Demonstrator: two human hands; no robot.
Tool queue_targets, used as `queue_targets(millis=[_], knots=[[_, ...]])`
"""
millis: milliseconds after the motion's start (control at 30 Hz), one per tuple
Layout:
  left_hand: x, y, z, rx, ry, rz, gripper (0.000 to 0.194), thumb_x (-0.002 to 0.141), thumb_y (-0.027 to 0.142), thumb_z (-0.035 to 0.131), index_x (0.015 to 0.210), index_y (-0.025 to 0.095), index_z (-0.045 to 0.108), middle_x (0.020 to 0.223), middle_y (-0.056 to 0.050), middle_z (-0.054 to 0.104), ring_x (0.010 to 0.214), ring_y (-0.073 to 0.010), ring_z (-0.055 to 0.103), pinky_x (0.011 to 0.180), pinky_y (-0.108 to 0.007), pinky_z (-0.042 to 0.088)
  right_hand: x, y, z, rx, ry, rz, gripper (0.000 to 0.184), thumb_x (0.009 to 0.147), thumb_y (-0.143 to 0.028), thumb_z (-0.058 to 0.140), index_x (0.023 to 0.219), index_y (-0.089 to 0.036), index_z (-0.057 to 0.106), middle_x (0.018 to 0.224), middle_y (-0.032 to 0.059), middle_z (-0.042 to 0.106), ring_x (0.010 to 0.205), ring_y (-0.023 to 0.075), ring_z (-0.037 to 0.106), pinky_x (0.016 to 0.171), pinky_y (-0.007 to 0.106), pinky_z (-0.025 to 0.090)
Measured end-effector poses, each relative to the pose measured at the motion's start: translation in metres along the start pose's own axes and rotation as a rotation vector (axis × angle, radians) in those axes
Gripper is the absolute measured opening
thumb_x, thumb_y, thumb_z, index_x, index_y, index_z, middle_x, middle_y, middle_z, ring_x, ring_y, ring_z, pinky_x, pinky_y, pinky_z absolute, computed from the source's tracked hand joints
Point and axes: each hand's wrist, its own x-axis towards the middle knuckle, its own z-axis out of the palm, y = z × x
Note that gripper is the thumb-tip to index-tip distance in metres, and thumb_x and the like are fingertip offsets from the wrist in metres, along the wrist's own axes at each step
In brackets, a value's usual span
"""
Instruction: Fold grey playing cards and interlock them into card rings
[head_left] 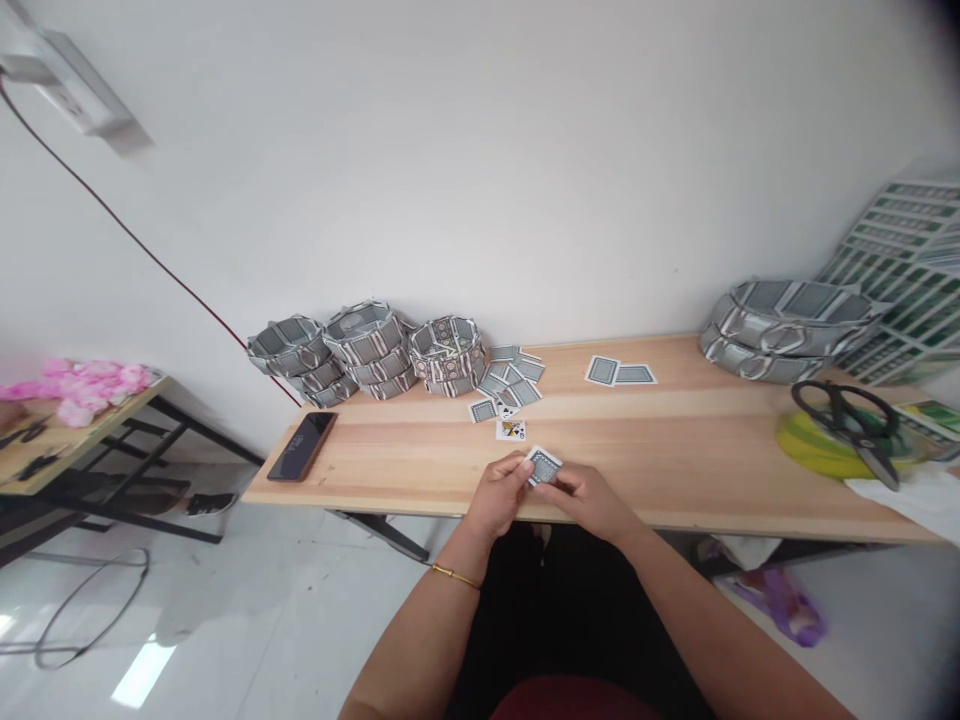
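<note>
Both hands meet over the front edge of a wooden table point(675, 470). My left hand point(501, 494) and my right hand point(592, 496) pinch the same grey-backed playing card point(544, 466) between their fingertips, its patterned back facing up. Just beyond it a face-up card point(511, 430) lies flat on the wood. Further back lies a loose spread of grey-backed cards point(510, 378), and two more cards point(619, 373) lie side by side to the right. A thin gold bangle sits on my left wrist.
Several bowl-shaped baskets folded from cards point(367, 352) stand stacked at the back left, and a bigger one point(787, 328) at the back right. A dark phone point(302, 446) lies at the left end. Black scissors point(851, 418) rest on yellow-green tape rolls at the right.
</note>
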Motion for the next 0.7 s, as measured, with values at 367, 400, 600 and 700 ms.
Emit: queue_targets(millis=[367, 400, 600, 700], knots=[[-0.0006, 0.0026, 0.0010, 0.104, -0.015, 0.035, 0.027, 0.080, 0.038, 0.063, 0.075, 0.012, 0.068, 0.084, -0.004, 0.054, 0.079, -0.0129, 0.046, 0.076, -0.026, 0.037, 0.0003, 0.0019, 0.0012, -0.096, -0.019, -0.047, 0.035, 0.087, -0.039, 0.048, 0.061, -0.017, 0.055, 0.059, -0.0019, 0.050, 0.057, 0.0117, 0.044, 0.055, 0.023, 0.034], [-0.0008, 0.0031, 0.0013, 0.119, -0.020, 0.036, 0.027, 0.080, 0.038, 0.063, 0.075, 0.012, 0.068, 0.084, -0.004, 0.054, 0.078, -0.0128, 0.046, 0.076, -0.026, 0.037, 0.0004, 0.0016, 0.0006, -0.097, -0.023, -0.050, 0.035, 0.087, -0.039, 0.048, 0.061, -0.017, 0.055, 0.059, -0.0018, 0.051, 0.058, 0.0120, 0.045, 0.056, 0.023, 0.035], [-0.0011, 0.0039, 0.0026, 0.118, -0.019, 0.028, 0.027, 0.079, 0.039, 0.063, 0.075, 0.013, 0.068, 0.081, -0.003, 0.054, 0.076, -0.0122, 0.046, 0.075, -0.025, 0.036, 0.0006, -0.0040, -0.0034, -0.040, -0.039, -0.116, 0.032, 0.089, -0.039, 0.044, 0.073, -0.018, 0.062, 0.073, 0.0006, 0.060, 0.068, 0.0151, 0.053, 0.067, 0.025, 0.041], [-0.0007, 0.0020, 0.0023, 0.031, 0.007, 0.010, 0.026, 0.079, 0.038, 0.065, 0.076, 0.013, 0.067, 0.077, -0.002, 0.052, 0.072, -0.0108, 0.044, 0.071, -0.024, 0.036, -0.0003, -0.0032, -0.0035, -0.025, -0.023, -0.104, 0.035, 0.090, -0.040, 0.044, 0.068, -0.017, 0.058, 0.068, 0.0003, 0.057, 0.064, 0.0135, 0.049, 0.063, 0.024, 0.039]])
